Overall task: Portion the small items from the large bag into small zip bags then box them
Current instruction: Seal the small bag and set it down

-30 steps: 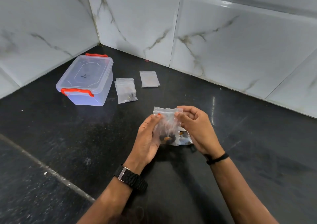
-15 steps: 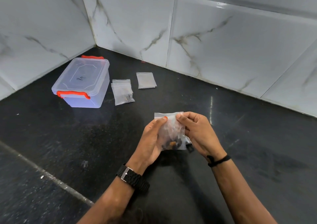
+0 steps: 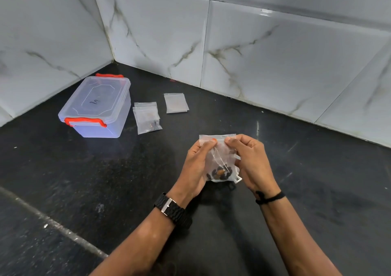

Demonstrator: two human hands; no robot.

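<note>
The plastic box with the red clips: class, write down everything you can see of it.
The box is clear, slightly frosted plastic, rectangular with rounded corners. Its lid is on, with a raised panel bearing a dark scribble. Red clips sit at the near and far ends. It stands upright on the black counter near the tiled corner, left of the small bags. Nothing touches it; it looks empty.

Right of the clear lidded plastic box [image 3: 96,106] lie two small clear zip bags [image 3: 147,117], then a flat clear zip bag [image 3: 176,103], on the black stone tabletop [image 3: 84,180].

Clear plastic box [image 3: 99,108], glossy tiles [image 3: 275,53]
</note>
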